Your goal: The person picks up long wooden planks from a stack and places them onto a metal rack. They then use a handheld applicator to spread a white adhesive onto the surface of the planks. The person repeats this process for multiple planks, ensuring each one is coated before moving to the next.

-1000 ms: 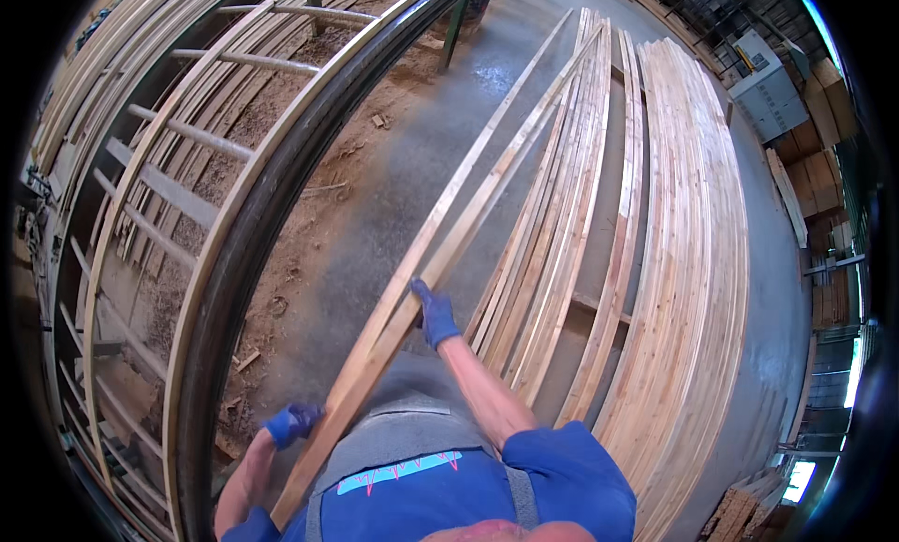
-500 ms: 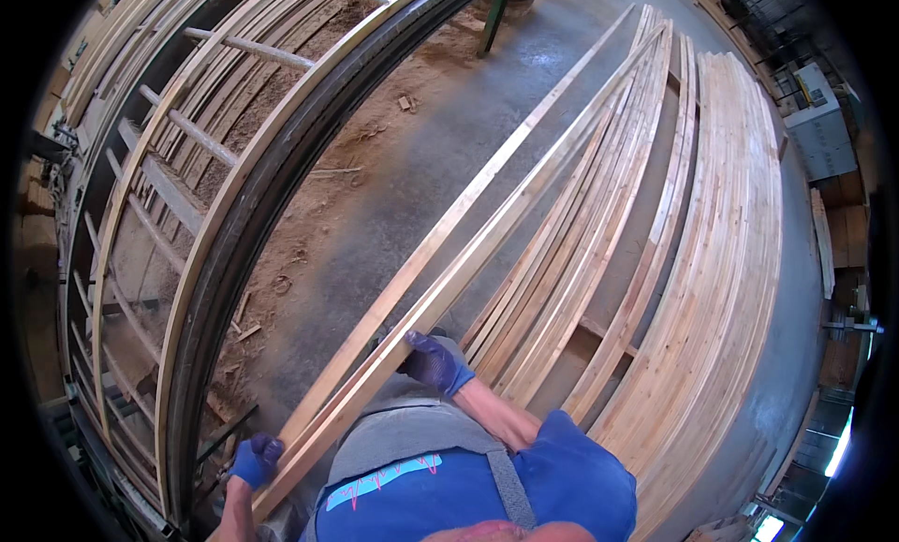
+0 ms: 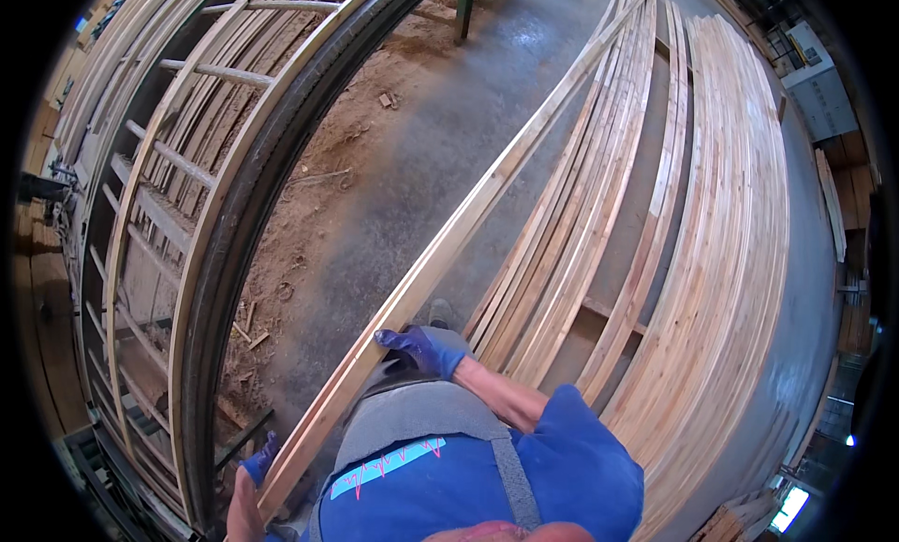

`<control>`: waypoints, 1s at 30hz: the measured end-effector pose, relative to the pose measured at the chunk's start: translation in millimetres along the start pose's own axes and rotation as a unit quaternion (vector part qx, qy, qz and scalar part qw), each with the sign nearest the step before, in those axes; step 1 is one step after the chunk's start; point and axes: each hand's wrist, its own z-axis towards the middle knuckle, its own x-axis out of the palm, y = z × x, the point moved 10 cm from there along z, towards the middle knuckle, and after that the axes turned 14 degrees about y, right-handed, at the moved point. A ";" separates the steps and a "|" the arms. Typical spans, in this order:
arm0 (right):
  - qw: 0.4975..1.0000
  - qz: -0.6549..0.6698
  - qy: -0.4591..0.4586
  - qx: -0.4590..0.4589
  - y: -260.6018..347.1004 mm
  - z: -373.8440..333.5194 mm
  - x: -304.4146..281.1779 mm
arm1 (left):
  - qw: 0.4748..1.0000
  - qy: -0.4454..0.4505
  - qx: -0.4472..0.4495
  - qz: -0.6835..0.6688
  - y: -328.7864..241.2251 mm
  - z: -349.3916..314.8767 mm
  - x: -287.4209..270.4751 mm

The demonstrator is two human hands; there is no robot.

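One thumb on top, the right hand (image 3: 427,351) at six grips long boards (image 3: 448,241) slanting from seven to one o'clock on my feed, but whether the left hand (image 3: 259,460), at seven, grips I cannot tell.

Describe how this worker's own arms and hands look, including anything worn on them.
The left hand and right hand each wear a blue glove with darker, purplish-blue fingers. Both forearms are uncovered. A blue short sleeve covers the right upper arm.
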 end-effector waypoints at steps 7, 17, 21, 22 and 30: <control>0.977 -0.175 0.092 0.076 15.6 -11.6 -77.2 | 0.999 0.004 0.033 0.021 -3.1 17.1 16.7; 0.866 0.114 -0.375 -0.310 140.2 46.8 -232.6 | 0.979 0.074 0.039 0.184 -54.8 15.7 -58.2; 0.850 0.078 -0.413 -0.316 161.3 32.4 -216.7 | 0.967 0.108 0.042 -0.228 -50.3 91.8 -122.6; 0.851 0.083 -0.405 -0.324 166.7 27.2 -212.6 | 0.901 0.096 0.050 -0.421 -90.9 121.9 -159.6; 0.953 0.009 -0.176 -0.247 198.1 38.8 -182.6 | 0.942 0.086 0.299 -0.128 -613.6 283.2 -380.8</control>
